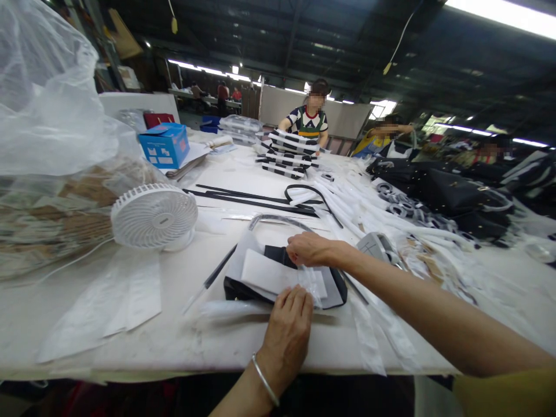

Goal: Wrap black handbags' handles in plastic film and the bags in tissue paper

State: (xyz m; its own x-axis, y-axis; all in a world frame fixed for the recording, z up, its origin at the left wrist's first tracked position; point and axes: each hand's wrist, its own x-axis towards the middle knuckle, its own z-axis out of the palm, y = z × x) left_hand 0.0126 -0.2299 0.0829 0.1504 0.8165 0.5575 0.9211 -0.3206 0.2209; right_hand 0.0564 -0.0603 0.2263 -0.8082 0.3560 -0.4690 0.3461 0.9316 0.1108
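Observation:
A black handbag [230, 288] lies on the table in front of me, with white sheets [269, 272] and clear plastic over its middle. Its handle [282, 218] arches away from me, wrapped in clear film. My left hand [289, 324], a silver bangle on its wrist, grips the bag's near edge with fingers together over the sheet and plastic. Above the black flap, my right hand [310, 249] is closed with curled fingers; clear plastic shows just below it, but what the fingertips hold is hidden.
Left of the bag stand a white fan [154, 217], a blue box [165, 145] and a large plastic sack [52, 202]. Black strips [256, 200] lie beyond it. White wrapped tubes, a grey tape dispenser [376, 248] and black bags [456, 194] are rightward. A co-worker [310, 119] stands behind stacked bundles [289, 153].

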